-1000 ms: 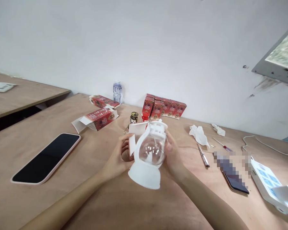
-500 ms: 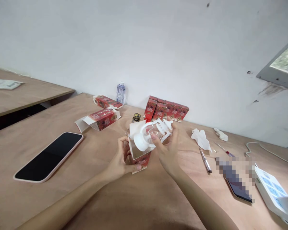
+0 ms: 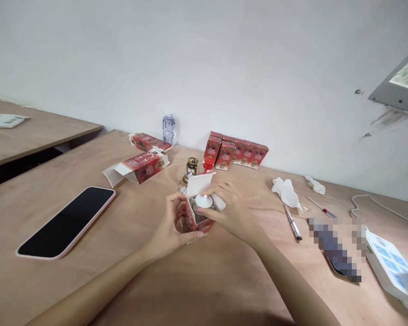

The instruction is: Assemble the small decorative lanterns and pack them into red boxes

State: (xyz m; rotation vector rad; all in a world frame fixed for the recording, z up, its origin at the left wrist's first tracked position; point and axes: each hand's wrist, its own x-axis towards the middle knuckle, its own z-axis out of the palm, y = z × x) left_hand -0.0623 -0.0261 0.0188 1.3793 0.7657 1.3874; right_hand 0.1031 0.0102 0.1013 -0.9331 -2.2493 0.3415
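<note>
A small red printed carton (image 3: 204, 226) stands with its white top flaps up, and my left hand (image 3: 175, 222) is wrapped round its left side. Inside its mouth sits a white lantern (image 3: 204, 201), with only the domed top showing; the rest is hidden by the carton. My right hand (image 3: 229, 206) pinches the lantern's top between thumb and fingers. Just behind the carton stand a black-and-gold lantern (image 3: 191, 168) and a red-topped lantern (image 3: 208, 165), partly covered by a flap.
Several red cartons (image 3: 246, 153) stand by the wall. Two opened cartons (image 3: 144, 166) lie left, near a clear bottle (image 3: 169, 128). A phone (image 3: 68, 222) lies front left. To the right are crumpled tissues (image 3: 285, 192), screwdrivers (image 3: 292, 224), another phone (image 3: 336, 253) and a power strip (image 3: 387, 262).
The white lantern has gone from lying tilted above the carton's opening to down inside it. My right hand has moved left and turned over its top. The carton is more upright.
</note>
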